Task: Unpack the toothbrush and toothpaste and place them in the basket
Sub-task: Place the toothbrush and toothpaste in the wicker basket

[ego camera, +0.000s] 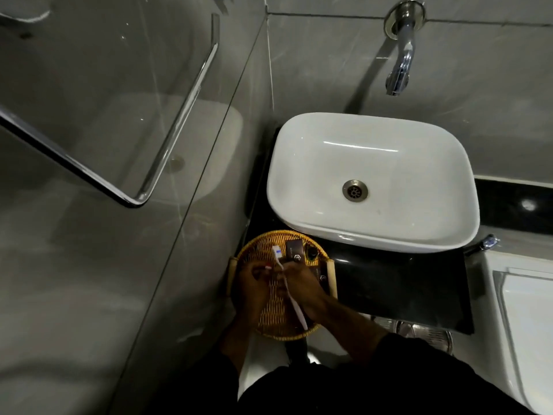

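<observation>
A round woven basket (263, 244) sits on the black counter left of the sink. Both hands are over it. My right hand (302, 283) grips a white toothbrush (294, 304), its blue-and-white head (276, 252) pointing away from me. My left hand (254, 286) is closed on a small white item with a red tip (268, 267), probably the toothpaste tube; most of it is hidden. A dark box (294, 250) with a light logo lies at the basket's far side, next to a small dark round object (312, 253).
A white basin (371, 181) stands on the black counter (398, 289) under a chrome wall tap (401, 70). A glass panel with a chrome rail (167, 139) is on the left. A white fixture (526, 324) is at the right edge.
</observation>
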{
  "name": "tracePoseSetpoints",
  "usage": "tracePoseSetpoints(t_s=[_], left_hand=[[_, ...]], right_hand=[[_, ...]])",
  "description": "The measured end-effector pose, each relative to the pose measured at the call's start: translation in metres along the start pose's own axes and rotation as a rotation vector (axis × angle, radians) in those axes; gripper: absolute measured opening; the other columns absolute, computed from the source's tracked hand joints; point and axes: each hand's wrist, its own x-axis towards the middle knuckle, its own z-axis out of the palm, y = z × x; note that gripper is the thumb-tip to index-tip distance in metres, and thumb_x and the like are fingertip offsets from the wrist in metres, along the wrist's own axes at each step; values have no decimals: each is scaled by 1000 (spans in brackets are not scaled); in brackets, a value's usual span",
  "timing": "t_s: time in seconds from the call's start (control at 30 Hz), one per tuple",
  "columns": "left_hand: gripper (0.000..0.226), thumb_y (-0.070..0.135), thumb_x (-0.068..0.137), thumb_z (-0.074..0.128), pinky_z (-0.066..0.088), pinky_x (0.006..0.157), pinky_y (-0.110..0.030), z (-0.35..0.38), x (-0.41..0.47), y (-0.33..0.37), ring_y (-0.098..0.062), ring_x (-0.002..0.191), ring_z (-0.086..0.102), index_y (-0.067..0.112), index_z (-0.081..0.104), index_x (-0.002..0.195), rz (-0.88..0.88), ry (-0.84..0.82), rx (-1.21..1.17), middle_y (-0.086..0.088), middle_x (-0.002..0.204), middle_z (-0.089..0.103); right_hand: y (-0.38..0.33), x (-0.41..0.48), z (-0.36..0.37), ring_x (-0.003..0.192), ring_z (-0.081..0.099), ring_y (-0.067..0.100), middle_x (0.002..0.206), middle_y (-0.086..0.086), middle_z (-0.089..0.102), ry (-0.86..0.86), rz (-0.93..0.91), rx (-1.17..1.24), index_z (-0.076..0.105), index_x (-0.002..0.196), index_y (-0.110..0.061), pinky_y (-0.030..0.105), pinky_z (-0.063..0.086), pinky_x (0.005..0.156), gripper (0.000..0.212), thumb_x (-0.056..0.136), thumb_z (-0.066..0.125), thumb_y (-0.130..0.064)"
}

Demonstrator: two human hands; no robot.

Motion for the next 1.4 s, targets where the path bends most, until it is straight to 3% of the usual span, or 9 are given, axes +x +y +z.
tracePoseSetpoints(t_s=[0.23,0.43,0.57,0.73,0.8,0.87,1.07,1.3,1.4], left_hand=[[21,23,98,56,49,101,-43,7,-2,-3,-29,113,63,11,66,112,41,127,163,-11,121,68],[28,25,101,48,47,104,-45,9,-14,2,-28,122,56,11,59,124,101,198,250,-10,134,57],[23,28,102,45,47,93,-35,-5,-30,9,-22,112,58,17,62,114,148,129,184,-1,118,59],[31,46,103,36,50,86,-33,-21,-46,15,-16,106,60,32,53,124,-110,-252,102,10,113,53],[20,44,101,44,52,69,-20,-23,-54,12,-1,89,65,37,61,109,-118,-336,-35,17,102,65],[17,37,98,53,57,76,-21,-25,-58,8,-1,93,69,38,69,106,-127,-389,-163,17,104,73],[18,26,93,64,60,89,-40,-20,-57,-1,-19,97,73,32,75,80,-174,-261,-158,9,90,78],[29,23,100,53,50,102,-40,-13,-29,5,-23,114,63,17,69,123,-4,-260,166,-5,126,69],[28,20,99,54,47,101,-37,-5,-19,5,-24,116,63,11,69,122,51,-215,316,-7,126,70]], right_hand=[[-8,0,15,129,58,37,133,22,63,93,219,204,58,135,0,49,44,114,35,106,50,-17],[-14,-1,30,146,44,40,157,24,47,85,323,651,43,153,-3,47,37,118,57,112,30,-39],[-23,4,29,139,53,40,143,23,60,45,368,776,54,147,-3,46,42,115,69,107,31,-54],[-25,17,30,115,69,39,125,21,72,263,302,694,61,136,-2,52,55,102,57,107,43,-48],[-28,17,32,86,70,29,97,13,72,362,267,672,63,123,-4,40,60,73,49,106,46,-47],[-28,16,33,73,62,22,86,6,64,442,261,632,61,114,-11,28,49,54,43,105,47,-50],[-19,17,36,65,67,18,67,1,63,468,232,596,64,80,-13,29,55,61,42,102,55,-48],[4,-18,-1,98,73,25,101,8,78,273,-31,97,72,108,-12,43,60,92,27,100,63,-36],[14,-33,-13,93,70,21,95,5,74,226,-56,24,71,103,-11,36,58,87,21,100,63,-31]])
